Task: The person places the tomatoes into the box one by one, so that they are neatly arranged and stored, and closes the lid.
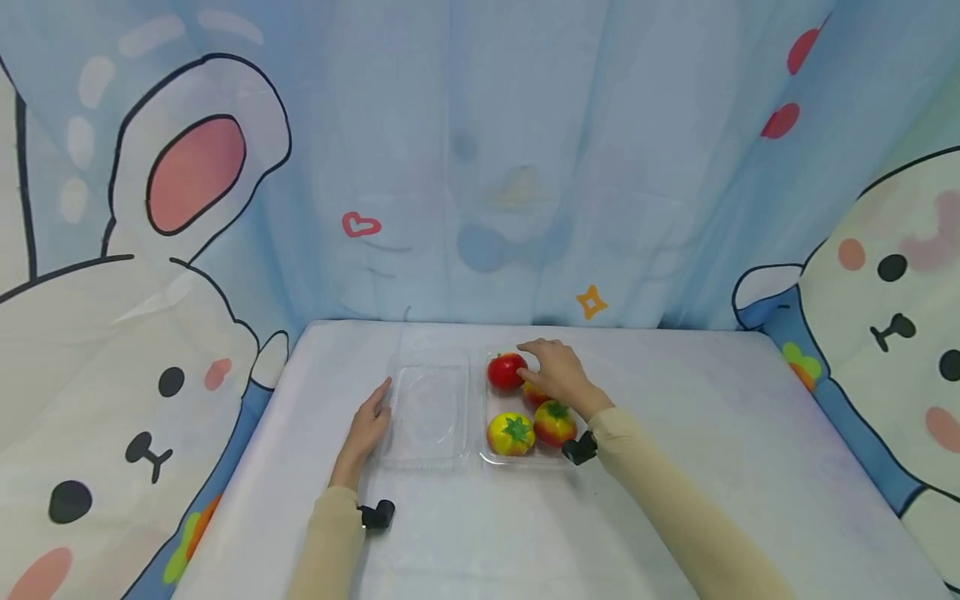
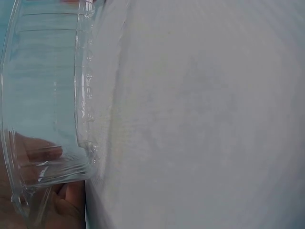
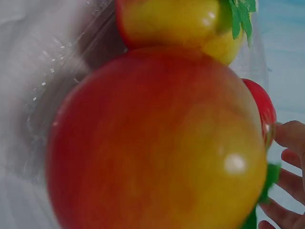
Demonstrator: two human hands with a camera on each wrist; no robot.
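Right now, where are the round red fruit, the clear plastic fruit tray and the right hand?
Round red fruit (image 1: 504,372): head view, glossy side.
Clear plastic fruit tray (image 1: 517,462): head view, front rim.
Right hand (image 1: 560,372): head view, back of hand.

red fruit (image 1: 506,372), yellow green-leaved fruit (image 1: 510,435), blue cartoon-print curtain (image 1: 517,125), white tablecloth (image 1: 480,533), beige sleeves (image 1: 667,492)

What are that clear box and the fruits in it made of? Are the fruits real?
Clear box: probably thin, glossy molded plastic; it is see-through, with ridged walls and bright glints.
Fruits: perhaps plastic or coated foam, smooth and shiny, with sharp highlights and painted-looking red-to-yellow blending. They look artificial, but sight alone can't settle it.
Green leaves: possibly fabric or soft plastic; they look thin and jagged.
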